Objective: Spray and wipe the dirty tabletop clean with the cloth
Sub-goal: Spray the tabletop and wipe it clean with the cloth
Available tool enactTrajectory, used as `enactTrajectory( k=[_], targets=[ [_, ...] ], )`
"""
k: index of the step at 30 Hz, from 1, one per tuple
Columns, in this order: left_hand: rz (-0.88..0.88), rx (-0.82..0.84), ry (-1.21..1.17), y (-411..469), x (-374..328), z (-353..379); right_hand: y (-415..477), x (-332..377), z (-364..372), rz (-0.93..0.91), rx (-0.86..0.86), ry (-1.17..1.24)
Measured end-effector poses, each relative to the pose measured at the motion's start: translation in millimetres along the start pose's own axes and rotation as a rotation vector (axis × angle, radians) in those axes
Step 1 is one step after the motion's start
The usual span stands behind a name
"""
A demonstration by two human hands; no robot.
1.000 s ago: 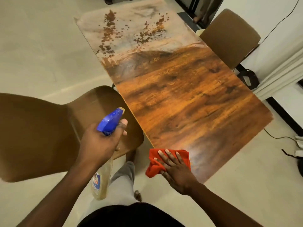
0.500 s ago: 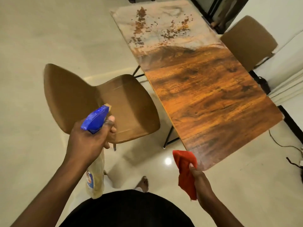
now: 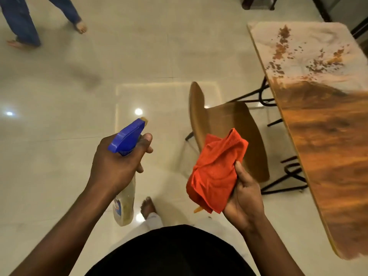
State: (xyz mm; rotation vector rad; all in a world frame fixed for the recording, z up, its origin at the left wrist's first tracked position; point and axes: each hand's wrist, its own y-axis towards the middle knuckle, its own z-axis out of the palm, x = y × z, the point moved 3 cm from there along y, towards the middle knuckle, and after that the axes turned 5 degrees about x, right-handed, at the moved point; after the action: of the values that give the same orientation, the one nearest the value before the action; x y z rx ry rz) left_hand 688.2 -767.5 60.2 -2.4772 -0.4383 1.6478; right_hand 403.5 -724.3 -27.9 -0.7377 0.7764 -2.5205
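Note:
My left hand (image 3: pixel 117 162) grips a spray bottle (image 3: pixel 127 140) with a blue trigger head and a pale body hanging below the fist. My right hand (image 3: pixel 244 198) holds a crumpled red cloth (image 3: pixel 216 170) in front of my chest, over the floor. The wooden tabletop (image 3: pixel 326 136) runs along the right side of the view, apart from both hands. Its far end carries a whitish smear and brown crumbs (image 3: pixel 310 56); the nearer part shows glossy orange-brown wood.
A brown chair (image 3: pixel 225 124) stands between me and the table, its back toward me. Black table legs (image 3: pixel 286 176) show under the edge. Another person's jeans and bare feet (image 3: pixel 20 22) are at the top left on the glossy tiled floor.
The cloth has come off the table's near corner and now sits bunched in my raised right hand. The view has swung left, so the table has slid to the right edge.

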Motion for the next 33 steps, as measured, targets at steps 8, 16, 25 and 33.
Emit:
enactTrajectory(
  k=[8, 16, 25, 33],
  targets=[
    [0.048, -0.023, 0.011, 88, 6, -97, 101, -47, 136, -0.007, 0.139, 0.011],
    [0.098, 0.046, 0.044, 221, -15, -115, 220, -30, 195, -0.056, 0.139, 0.075],
    [0.115, 0.136, 0.085, 391, -67, -129, 337, 35, 263, -0.110, 0.064, 0.187],
    [0.234, 0.301, 0.098, 556, -125, -119, 437, 96, 319, -0.274, -0.015, 0.254]
  ],
)
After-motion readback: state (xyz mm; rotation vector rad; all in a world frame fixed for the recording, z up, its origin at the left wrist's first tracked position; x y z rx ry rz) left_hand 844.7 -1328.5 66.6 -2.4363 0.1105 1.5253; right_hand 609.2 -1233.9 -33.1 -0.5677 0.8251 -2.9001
